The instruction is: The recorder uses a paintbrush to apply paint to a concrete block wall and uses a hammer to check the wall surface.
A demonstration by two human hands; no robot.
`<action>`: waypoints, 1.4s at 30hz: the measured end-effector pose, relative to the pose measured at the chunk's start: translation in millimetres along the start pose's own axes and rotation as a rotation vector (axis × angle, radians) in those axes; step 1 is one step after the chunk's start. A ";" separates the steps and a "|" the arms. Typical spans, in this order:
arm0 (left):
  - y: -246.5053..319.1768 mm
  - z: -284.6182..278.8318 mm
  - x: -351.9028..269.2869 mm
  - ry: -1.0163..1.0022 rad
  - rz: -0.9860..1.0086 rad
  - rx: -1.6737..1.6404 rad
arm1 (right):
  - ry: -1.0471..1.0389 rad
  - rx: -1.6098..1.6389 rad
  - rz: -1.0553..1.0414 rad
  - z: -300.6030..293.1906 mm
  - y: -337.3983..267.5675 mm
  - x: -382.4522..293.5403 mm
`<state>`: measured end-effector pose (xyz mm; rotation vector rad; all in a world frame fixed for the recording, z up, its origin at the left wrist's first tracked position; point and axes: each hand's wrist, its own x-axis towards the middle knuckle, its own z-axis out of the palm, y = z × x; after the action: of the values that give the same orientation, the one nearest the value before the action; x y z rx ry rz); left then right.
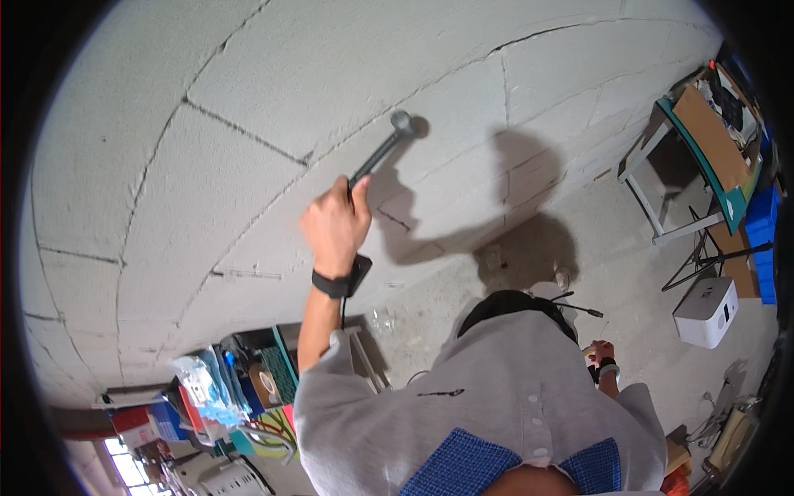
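Observation:
Raised at the wall of pale blocks [248,155], my left hand [338,226] is closed around the dark handle of a hammer [381,149]. The hammer's rounded grey metal head is at or close to the wall, just below a long joint line; contact cannot be told. A black band with a dark device is on my left wrist. My right hand [600,353] is low beside my body on the right, its fingers around a small light-coloured object [588,351] that is mostly hidden. Bands circle that wrist too.
A green-topped table [735,208] holds cardboard and clutter at right, near blue bins [762,242], a black tripod stand [722,255] and a white box-shaped appliance [707,313]. At lower left are packed bags [205,378] and a white machine [226,480]. Concrete floor [422,328] lies below the wall.

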<state>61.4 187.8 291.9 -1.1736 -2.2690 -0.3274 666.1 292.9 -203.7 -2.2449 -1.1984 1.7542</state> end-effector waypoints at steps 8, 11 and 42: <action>7.9 -8.4 16.4 0.198 -0.168 -0.373 | 0.126 0.028 -0.043 5.2 3.5 4.5; 9.4 7.6 14.7 -0.008 -0.105 -0.075 | 0.130 0.034 -0.024 5.3 2.0 4.2; 30.9 2.9 31.6 0.176 -0.106 -0.280 | 0.114 0.053 0.033 2.0 4.4 -4.4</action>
<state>70.8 228.5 306.7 -1.1102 -2.1827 -0.7793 666.6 286.4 -203.0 -2.3122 -1.0863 1.6243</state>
